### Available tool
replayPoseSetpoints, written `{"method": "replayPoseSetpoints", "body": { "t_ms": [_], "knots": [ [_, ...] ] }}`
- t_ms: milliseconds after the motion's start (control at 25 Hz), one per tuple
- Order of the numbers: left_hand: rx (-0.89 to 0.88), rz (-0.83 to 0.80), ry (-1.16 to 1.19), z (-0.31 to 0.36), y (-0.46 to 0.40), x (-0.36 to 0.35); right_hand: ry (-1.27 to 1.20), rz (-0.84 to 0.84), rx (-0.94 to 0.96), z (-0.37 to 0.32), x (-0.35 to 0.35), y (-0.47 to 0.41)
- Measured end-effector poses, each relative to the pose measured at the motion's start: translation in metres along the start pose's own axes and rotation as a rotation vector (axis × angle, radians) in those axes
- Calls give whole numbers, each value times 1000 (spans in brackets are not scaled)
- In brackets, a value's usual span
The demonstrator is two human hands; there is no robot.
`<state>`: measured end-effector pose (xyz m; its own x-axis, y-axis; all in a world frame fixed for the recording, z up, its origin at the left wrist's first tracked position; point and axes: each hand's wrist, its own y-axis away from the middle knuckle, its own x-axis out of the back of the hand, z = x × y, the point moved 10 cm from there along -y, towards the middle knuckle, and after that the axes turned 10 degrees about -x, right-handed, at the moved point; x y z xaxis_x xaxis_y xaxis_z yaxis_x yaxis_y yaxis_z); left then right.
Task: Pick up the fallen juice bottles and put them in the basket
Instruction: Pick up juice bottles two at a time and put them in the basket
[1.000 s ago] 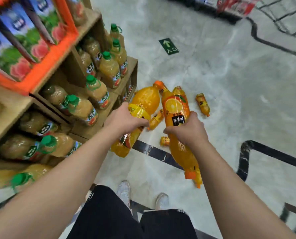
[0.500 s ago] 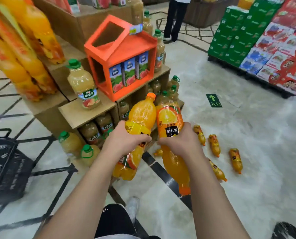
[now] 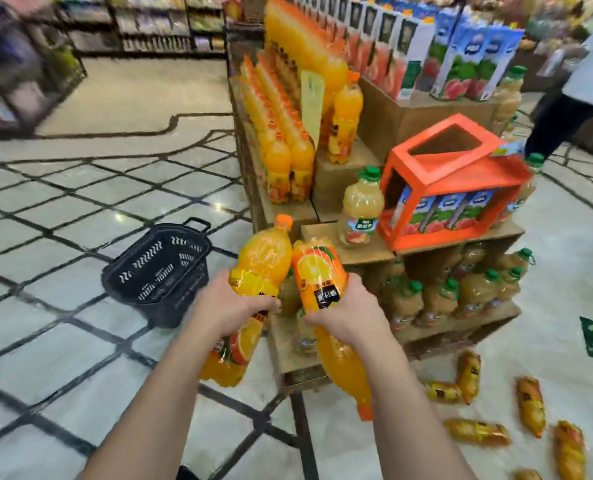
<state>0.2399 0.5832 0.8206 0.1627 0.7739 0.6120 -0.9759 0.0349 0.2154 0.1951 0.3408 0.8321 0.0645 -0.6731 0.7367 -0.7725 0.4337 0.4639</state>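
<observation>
My left hand point(image 3: 232, 308) grips a large orange juice bottle point(image 3: 262, 258) around its middle, cap up. My right hand point(image 3: 348, 311) grips a second large orange juice bottle point(image 3: 317, 271) upside down, its orange cap pointing at the floor. Both bottles are held side by side in front of the display stand. A black plastic basket point(image 3: 156, 275) with nothing visible in it stands on the floor to the left of my hands. Several small orange juice bottles point(image 3: 530, 405) lie fallen on the floor at the lower right.
A stepped cardboard display stand point(image 3: 333, 174) stocked with juice bottles and cartons rises straight ahead, with an orange house-shaped box point(image 3: 451, 168) on it. A person point(image 3: 579, 95) stands at the far right. Tiled floor stretches to the left. Store shelves point(image 3: 149, 26) line the back.
My view has swung left and upward, so the basket now sits near the middle left. Both hands still hold their bottles, now lifted higher in front of the stand.
</observation>
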Motion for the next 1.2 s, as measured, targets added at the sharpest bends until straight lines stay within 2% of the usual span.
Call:
{"method": "replayPoseSetpoints", "body": {
  "t_ms": [280,520,800,1000,1200],
  "knots": [
    [117,172,15,-109,-75,186,14,-112,96,-200,-130,-4],
    [178,201,-26,-186,-144,301,10,-188,161,-340,-214,-25],
    [266,225,66,-246,-269,357,22,-254,199,-474,-288,-122],
    [370,272,71,-276,-387,389,40,-309,194,-561,-337,-226],
    [435,254,78,-318,-489,396,28,-320,139,-613,-384,-313]
  ]
}}
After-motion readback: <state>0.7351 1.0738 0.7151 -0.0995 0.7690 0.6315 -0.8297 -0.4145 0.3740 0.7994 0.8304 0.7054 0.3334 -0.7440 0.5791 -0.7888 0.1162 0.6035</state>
